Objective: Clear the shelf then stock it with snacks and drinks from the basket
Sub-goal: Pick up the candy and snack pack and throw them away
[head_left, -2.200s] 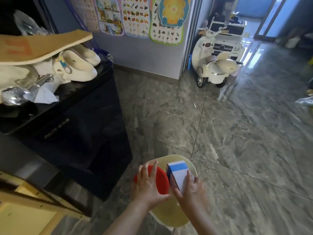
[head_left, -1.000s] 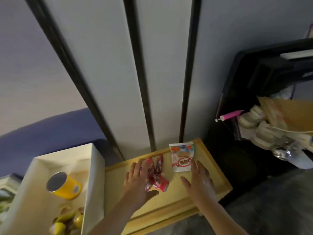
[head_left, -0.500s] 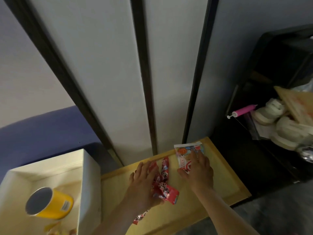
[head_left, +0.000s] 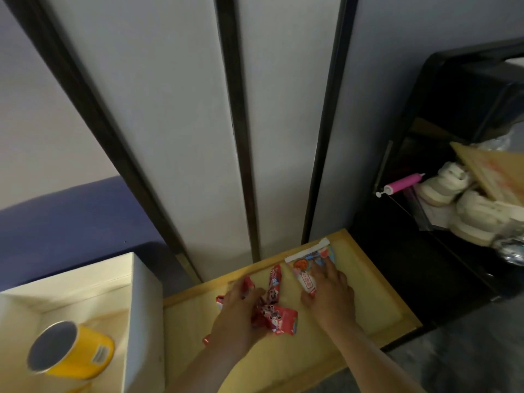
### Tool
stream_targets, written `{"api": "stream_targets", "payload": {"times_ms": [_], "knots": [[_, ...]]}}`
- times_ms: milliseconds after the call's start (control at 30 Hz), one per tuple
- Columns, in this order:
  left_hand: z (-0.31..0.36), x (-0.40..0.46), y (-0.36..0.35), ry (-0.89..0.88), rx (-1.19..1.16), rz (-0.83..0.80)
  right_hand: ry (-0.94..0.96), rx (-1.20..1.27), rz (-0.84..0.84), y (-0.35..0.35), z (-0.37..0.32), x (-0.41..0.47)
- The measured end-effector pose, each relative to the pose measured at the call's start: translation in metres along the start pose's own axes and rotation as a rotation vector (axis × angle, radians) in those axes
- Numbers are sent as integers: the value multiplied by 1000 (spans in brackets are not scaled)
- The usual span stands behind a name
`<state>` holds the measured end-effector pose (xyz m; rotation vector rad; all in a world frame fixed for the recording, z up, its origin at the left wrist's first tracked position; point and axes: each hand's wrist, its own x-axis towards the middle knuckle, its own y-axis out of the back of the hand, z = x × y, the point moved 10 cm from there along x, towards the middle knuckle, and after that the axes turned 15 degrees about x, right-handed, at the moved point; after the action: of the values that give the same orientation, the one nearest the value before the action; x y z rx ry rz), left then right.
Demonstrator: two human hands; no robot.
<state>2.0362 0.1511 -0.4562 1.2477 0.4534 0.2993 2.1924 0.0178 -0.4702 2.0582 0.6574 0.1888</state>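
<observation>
1. Head view, only view. The wooden shelf (head_left: 365,282) fills the lower centre of the frame, a pale yellow board with a raised rim, set against grey wall panels (head_left: 184,123) split by dark vertical strips.
2. Left hand (head_left: 238,316), lower centre: palm down on a cluster of red snack packets (head_left: 273,310) lying on the shelf. Fingers curl over the packets' left side; the grip looks part-closed around them, but whether they are truly clamped cannot be told.
3. Right hand (head_left: 330,293), just right of the left: palm down, fingers spread flat on a white and red snack pouch (head_left: 304,272). The pouch lies flat near the shelf's back edge, its top end toward the wall. Grip spread, pressing only, nothing pinched.
4. Red packets and pouch lie just beside each other, apart.
5. Lower left of frame: the cream basket (head_left: 144,307), touching the shelf's left end. Inside it a yellow can (head_left: 73,350) lies tilted, its dark top toward the camera.
6. Right of frame: a black cabinet (head_left: 397,265) beside the shelf. On it, a pink tube (head_left: 402,183), cream shoes (head_left: 470,205) and a tan board (head_left: 487,174) leaning over the shoes.
</observation>
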Motion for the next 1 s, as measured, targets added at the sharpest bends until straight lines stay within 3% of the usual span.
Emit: {"api": "stream_targets", "payload": {"times_ms": [267,500,767,1000], "knots": [[-16,-17,9,145,-190,30,4,24,-1,33,26,-41],[20,-16,35,151,-291,100,72,68,86,83,50,-81],[181,-23,52,-145,-276,66,-43,122,151,170,130,-168],[372,-46,10,-358,-367,-83,-277,157,341,251,285,-261]]}}
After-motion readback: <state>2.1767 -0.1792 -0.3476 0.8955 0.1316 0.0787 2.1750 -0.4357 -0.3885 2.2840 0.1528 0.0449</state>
